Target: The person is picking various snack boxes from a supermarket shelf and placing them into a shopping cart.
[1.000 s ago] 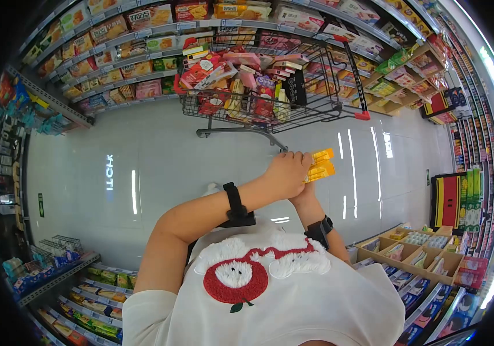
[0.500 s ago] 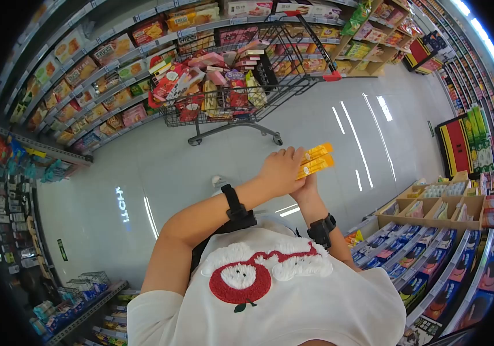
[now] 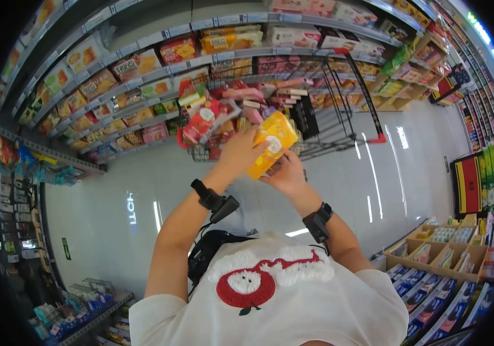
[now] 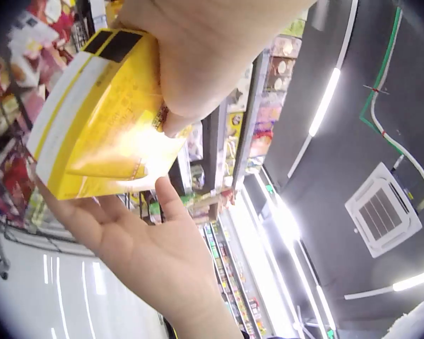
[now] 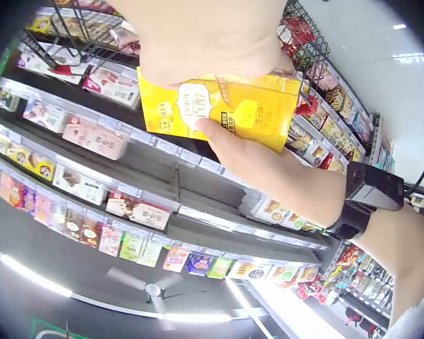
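Observation:
Two yellow snack packs [image 3: 275, 137], held together over the cart's near side, have a white oval label. My left hand [image 3: 238, 154] grips their left side; in the right wrist view the left thumb [image 5: 215, 134] lies across the printed front. Below and to the right, my right hand [image 3: 288, 176] holds the lower edge. In the left wrist view, the right hand [image 4: 152, 258] has its thumb at the packs' edge and its other fingers partly hidden behind them. A wire shopping cart [image 3: 339, 147] filled with snack boxes and bags [image 3: 203, 122] stands just beyond the hands.
Shelves of packaged snacks [image 3: 137, 66] run behind the cart. A wooden compartment display [image 3: 425, 251] stands at the right, with a shelf of blue packages [image 3: 414, 288] below it. Wire baskets [image 3: 94, 288] are at lower left. Grey floor [image 3: 114, 213] lies between the shelves.
Both hands have moved forward toward the cart with the yellow packs, which have turned from edge-on to show their printed face. The cart appears closer, and the view has swung.

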Demonstrator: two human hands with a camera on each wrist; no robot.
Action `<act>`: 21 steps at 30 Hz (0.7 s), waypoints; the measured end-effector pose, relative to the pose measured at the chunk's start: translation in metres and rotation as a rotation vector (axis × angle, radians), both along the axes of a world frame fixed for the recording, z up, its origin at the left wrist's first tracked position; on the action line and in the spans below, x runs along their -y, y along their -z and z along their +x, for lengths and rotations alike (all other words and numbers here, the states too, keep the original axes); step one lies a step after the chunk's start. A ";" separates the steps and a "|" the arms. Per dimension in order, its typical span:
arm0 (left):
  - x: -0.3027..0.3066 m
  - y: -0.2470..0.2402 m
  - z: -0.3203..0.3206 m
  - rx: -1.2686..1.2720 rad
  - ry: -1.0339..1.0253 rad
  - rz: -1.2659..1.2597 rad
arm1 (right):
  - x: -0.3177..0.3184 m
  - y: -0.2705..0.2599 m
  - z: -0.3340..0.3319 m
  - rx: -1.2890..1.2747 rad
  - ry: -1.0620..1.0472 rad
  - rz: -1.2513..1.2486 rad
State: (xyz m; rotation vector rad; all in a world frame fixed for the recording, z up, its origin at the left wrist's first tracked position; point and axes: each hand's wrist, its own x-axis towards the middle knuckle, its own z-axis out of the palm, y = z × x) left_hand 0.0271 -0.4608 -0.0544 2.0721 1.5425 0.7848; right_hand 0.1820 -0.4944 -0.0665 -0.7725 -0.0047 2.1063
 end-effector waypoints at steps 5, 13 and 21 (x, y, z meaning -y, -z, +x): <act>-0.094 0.009 -0.085 -0.018 -0.056 -0.246 | -0.104 0.037 -0.077 0.057 -0.149 -0.031; -0.217 0.057 -0.152 0.060 -0.038 -0.270 | -0.235 0.043 -0.137 0.272 -0.235 -0.050; -0.285 0.018 -0.158 0.575 0.025 -1.138 | -0.309 0.076 -0.130 0.374 -0.356 0.000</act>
